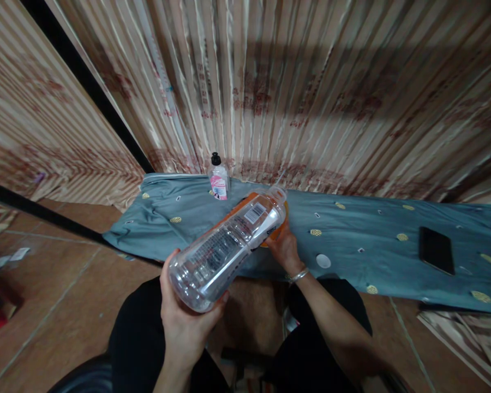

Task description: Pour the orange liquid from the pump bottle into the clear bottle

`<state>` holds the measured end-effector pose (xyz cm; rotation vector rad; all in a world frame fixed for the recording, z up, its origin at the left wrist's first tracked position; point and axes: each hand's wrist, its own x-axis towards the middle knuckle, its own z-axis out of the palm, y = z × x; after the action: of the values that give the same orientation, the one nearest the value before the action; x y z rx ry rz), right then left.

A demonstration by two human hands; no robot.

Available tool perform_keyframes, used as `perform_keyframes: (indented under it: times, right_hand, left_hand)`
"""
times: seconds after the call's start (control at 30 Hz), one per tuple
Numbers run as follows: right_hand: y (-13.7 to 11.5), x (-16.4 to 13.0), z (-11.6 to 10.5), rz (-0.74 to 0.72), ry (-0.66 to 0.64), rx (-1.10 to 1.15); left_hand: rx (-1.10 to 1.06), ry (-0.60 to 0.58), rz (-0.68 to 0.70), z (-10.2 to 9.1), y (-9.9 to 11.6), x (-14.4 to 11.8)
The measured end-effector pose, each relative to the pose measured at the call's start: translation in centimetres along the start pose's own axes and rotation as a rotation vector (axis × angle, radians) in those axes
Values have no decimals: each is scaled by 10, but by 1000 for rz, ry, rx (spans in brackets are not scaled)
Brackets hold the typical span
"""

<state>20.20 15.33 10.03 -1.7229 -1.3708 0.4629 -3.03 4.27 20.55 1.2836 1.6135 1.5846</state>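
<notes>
A striped, pleated curtain (311, 98) fills the background, and in front of it a low surface lies under a blue-grey cloth (376, 240) dotted with small yellow motifs. Over the cloth's near edge a large clear plastic bottle (225, 245) is tipped almost flat, its base toward the camera and its open mouth pointing away; it looks empty, with a printed label and barcode around its upper half. The left hand (184, 316) cups the bottle's base, fingers wrapped around the bottom. The right hand (284, 248), a bangle at its wrist, is closed on an orange container (270, 232) right below the bottle's mouth; its contents are hidden behind the bottle. A black phone (436, 250) lies flat on the cloth well to the right. A small bottle (219, 179) with a black cap and pink label stands upright near the curtain. A small white cap (323, 261) rests on the cloth just beside the right wrist.
</notes>
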Motion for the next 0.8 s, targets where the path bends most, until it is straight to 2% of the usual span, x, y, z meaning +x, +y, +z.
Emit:
perform_keyframes:
  times: [0.8]
  right_hand:
    - [2,1,0,-23,-13,-14]
  left_hand:
    - [7,-8,12,-1,2,0]
